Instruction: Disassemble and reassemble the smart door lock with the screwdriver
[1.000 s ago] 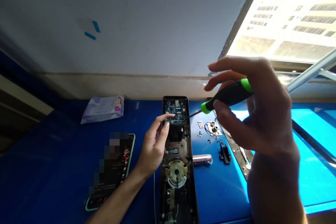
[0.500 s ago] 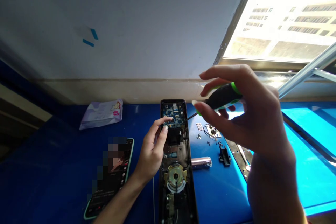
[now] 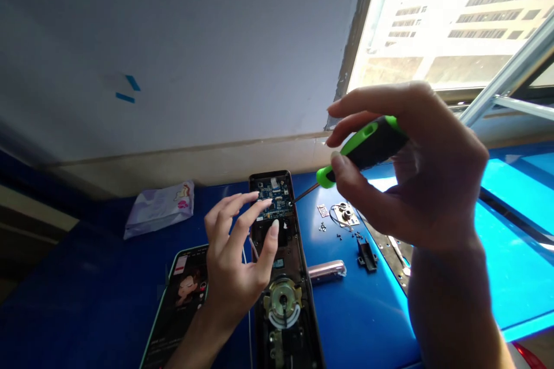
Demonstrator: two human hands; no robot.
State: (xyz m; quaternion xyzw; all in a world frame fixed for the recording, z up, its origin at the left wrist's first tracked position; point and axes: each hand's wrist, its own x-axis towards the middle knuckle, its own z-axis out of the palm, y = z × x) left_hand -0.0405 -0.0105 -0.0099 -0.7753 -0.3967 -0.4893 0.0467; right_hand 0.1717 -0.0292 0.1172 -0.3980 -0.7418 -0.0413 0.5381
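Note:
A long dark lock housing point(image 3: 300, 259) lies open-side up on the blue table, with a blue circuit board point(image 3: 273, 190) at its far end and a round metal disc point(image 3: 283, 295) lower down. My right hand point(image 3: 426, 184) grips a green and black screwdriver point(image 3: 377, 143) by its handle. The screwdriver's shaft slants down to the board's right edge, by a small screw spot; whether the tip touches cannot be made out. My left hand point(image 3: 238, 256) hovers over the housing's left side, fingers spread and empty, fingertips near the board's lower part.
A phone point(image 3: 177, 305) and a pale purple packet point(image 3: 161, 207) lie to the left. Right of the housing are a wrapped cylinder point(image 3: 328, 271), a black bracket point(image 3: 367, 256), small screws point(image 3: 322, 226) and a metal plate with a wire point(image 3: 347, 214). A wall and window stand behind.
My left hand's fingers have spread apart and drawn back from the board. The right hand keeps the screwdriver, its handle rolled to show more green. The whole view has shifted slightly.

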